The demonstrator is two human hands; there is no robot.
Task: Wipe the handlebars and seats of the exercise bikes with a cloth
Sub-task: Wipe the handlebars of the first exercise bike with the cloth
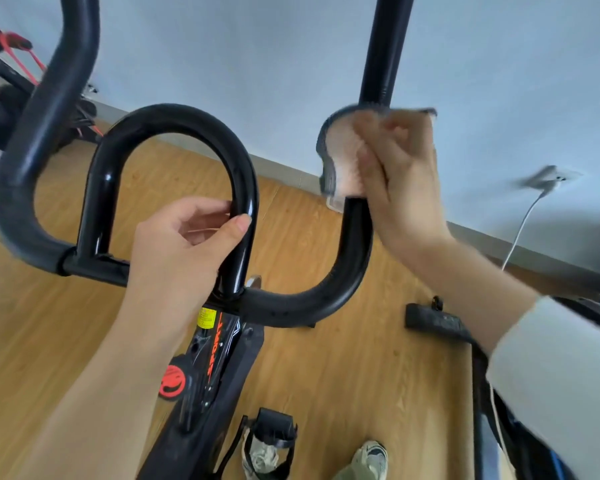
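Observation:
A black exercise bike's handlebars (291, 306) fill the middle of the head view, with a glossy centre loop (174, 123) and padded outer bars curving up on both sides. My left hand (184, 244) grips the right leg of the centre loop, thumb over the tube. My right hand (399, 168) holds a pale cloth with a dark edge (340, 157) wrapped round the right upright bar (385, 46), where it rises from the bend. The cloth and hand are blurred. The seat is out of view.
The bike frame (215, 368) with orange lettering runs down to a pedal (274, 434) with a shoe in it. Wood floor lies below, a pale wall behind. More dark equipment (0, 98) stands at far left. A wall socket with a white cable (548, 178) is at right.

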